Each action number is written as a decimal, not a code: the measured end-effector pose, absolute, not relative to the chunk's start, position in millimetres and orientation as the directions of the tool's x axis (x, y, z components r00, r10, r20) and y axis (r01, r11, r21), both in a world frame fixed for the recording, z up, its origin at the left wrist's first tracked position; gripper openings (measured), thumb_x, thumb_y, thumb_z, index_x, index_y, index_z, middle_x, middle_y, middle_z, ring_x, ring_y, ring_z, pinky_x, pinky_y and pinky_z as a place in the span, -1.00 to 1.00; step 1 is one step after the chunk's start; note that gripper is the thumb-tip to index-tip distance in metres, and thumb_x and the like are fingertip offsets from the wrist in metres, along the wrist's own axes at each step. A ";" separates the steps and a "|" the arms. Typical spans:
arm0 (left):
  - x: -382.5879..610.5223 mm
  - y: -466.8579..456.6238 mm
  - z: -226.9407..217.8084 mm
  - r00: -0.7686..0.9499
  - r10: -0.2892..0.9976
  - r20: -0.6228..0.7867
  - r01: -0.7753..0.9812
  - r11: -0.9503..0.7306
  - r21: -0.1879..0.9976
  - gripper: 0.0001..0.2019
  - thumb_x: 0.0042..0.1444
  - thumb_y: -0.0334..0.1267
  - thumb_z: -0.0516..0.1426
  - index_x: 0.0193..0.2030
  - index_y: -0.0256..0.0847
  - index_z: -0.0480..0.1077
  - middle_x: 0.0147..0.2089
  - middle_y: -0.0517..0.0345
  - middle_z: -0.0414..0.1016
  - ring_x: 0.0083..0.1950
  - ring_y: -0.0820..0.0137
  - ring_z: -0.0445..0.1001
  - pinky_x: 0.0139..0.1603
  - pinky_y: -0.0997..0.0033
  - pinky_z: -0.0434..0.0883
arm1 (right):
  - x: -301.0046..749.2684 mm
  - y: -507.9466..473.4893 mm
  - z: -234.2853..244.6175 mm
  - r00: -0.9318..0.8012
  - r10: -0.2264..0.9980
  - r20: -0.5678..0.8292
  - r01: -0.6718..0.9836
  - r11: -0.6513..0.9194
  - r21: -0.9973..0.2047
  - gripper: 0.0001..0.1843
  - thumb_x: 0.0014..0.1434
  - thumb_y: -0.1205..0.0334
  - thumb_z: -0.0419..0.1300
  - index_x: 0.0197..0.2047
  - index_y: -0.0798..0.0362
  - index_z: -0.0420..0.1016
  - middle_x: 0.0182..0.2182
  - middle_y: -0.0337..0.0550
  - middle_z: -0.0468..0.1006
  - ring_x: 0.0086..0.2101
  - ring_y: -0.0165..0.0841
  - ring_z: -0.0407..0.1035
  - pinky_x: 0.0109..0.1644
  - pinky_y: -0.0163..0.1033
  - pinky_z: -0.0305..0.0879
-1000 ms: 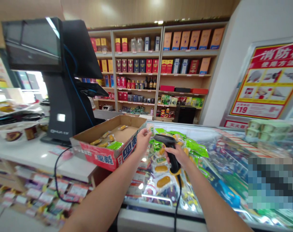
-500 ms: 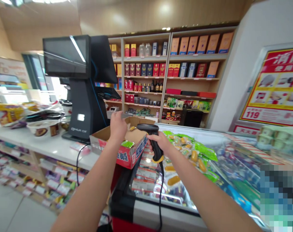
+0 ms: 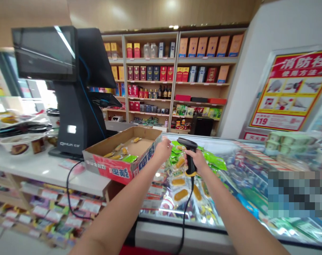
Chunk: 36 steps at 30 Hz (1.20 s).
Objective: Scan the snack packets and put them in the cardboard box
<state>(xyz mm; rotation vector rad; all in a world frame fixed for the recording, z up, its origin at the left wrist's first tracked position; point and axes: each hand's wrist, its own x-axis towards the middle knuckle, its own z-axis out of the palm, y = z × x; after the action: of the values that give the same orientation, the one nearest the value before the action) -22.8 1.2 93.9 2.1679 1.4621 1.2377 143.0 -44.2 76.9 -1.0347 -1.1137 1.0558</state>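
In my right hand (image 3: 196, 161) is a black barcode scanner (image 3: 190, 152) with yellow trim, held upright above the glass-topped case, its cable hanging down. My left hand (image 3: 163, 150) is past the right side of the cardboard box (image 3: 108, 168), at the left edge of the green packets (image 3: 212, 161). Its fingers are curled together, and anything in them is hidden. Inside the open box lie several small yellow snack packs (image 3: 117, 156) and a green packet (image 3: 130, 158). More clear packs with yellow-brown snacks (image 3: 181, 194) are spread on the glass under the scanner.
A dark point-of-sale terminal (image 3: 76, 113) stands on the white counter (image 3: 41, 170), left of the box. Bowls and snack packs (image 3: 23, 141) are behind it. The glass-topped display case (image 3: 157, 209) extends right, with stacked green cartons (image 3: 285, 145). Shelves of boxes (image 3: 150, 72) line the back wall.
My left hand has moved right, out from over the box to beside the green packets. The scanner in my right hand has shifted right. The view has turned slightly right.
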 end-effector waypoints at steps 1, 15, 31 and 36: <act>-13.1 9.9 87.5 0.131 0.891 0.434 0.677 -0.400 0.618 -0.78 0.16 -0.35 0.10 -0.06 -0.31 0.42 -0.14 -0.11 0.58 -0.07 0.25 0.54 -0.02 0.35 0.40 | 149.7 -43.2 72.2 0.140 0.974 0.178 -0.118 0.195 -0.974 -0.75 -0.15 0.12 0.30 -0.63 0.07 0.35 -0.75 -0.25 0.37 -0.73 -0.44 0.25 -0.68 -0.33 0.26; 24.5 87.1 31.3 0.179 0.947 0.267 0.710 -0.312 0.631 -0.57 -0.04 -0.53 0.16 0.01 -0.22 0.50 -0.06 -0.03 0.61 -0.08 0.30 0.57 -0.05 0.40 0.44 | 162.4 -45.4 50.2 0.211 0.957 0.200 -0.118 0.228 -0.966 -0.76 -0.09 0.14 0.26 -0.64 0.06 0.35 -0.75 -0.27 0.36 -0.74 -0.42 0.25 -0.66 -0.29 0.28; -27.6 27.9 61.8 0.152 0.891 0.428 0.755 -0.384 0.531 -0.73 0.09 -0.38 0.06 -0.21 -0.19 0.59 -0.18 0.03 0.64 -0.09 0.28 0.55 -0.07 0.42 0.40 | 159.1 -45.9 46.6 0.157 0.961 0.229 -0.078 0.243 -0.967 -0.75 -0.07 0.13 0.24 -0.64 0.04 0.37 -0.77 -0.25 0.37 -0.73 -0.39 0.28 -0.64 -0.28 0.27; -36.0 23.8 51.3 -0.014 0.874 0.486 0.612 -0.377 0.695 -0.91 -0.14 -0.27 0.28 -0.49 -0.23 0.54 -0.23 0.02 0.61 -0.09 0.20 0.53 0.03 0.28 0.40 | 157.1 -45.9 43.4 0.091 0.965 0.246 -0.051 0.251 -0.967 -0.77 -0.07 0.11 0.23 -0.61 0.06 0.40 -0.75 -0.24 0.40 -0.73 -0.39 0.28 -0.63 -0.29 0.27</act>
<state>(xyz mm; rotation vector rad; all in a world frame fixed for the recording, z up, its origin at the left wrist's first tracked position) -36.0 23.8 51.3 1.9863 1.5597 1.3405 157.1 -45.9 43.4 -1.0176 -1.2123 0.9926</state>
